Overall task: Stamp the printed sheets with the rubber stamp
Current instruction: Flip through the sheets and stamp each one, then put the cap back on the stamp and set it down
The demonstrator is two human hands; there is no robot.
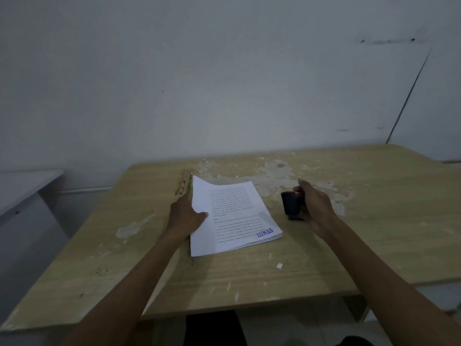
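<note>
Right hand (315, 208) fingers clamp the stamp (291, 205); left hand (185, 216) fingers pinch the sheets' (232, 218) lifted edge.

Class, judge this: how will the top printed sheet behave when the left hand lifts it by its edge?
Probably floppy: the top sheet already curls up where the left hand raises its edge. Likely very light, being single thin paper. It may slide off the stack easily.

Matt wood-grain bench (324, 245) with chipped, flaking patches, smooth white paper sheets (232, 216), matt black stamp (291, 206).
</note>
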